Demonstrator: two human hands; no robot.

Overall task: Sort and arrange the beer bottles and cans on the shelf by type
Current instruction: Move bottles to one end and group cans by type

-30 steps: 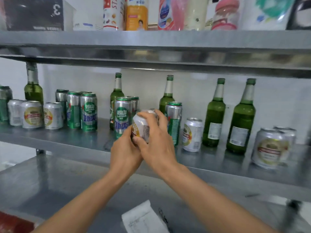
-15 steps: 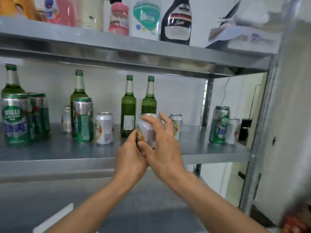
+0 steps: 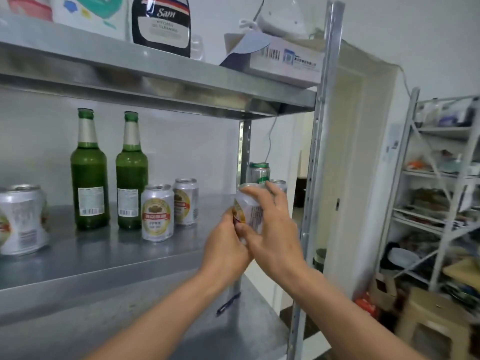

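Moved: the view has swung right since half a second ago, so the shelf's end post now sits mid-frame. Both hands kept hold of the can between them.
Can: the white can [image 3: 248, 206] is just right of centre, in the air at the front edge of the shelf [image 3: 104, 258], tilted a bit.
Hands: my left hand [image 3: 226, 245] grips the bottom and my right hand [image 3: 272, 229] curls over the top and side.
Matches: there's a white pair [image 3: 170, 209] at lower centre, just beside the green bottles [image 3: 89, 172].
Behind my fingers: a green can [image 3: 259, 172] and a small white can [image 3: 279, 183], both partly hidden.
How I'd do it: I'm guessing it belongs with the white pair. I'd pass it to one hand and set it upright just beside them, label forward, without clipping the bottles.
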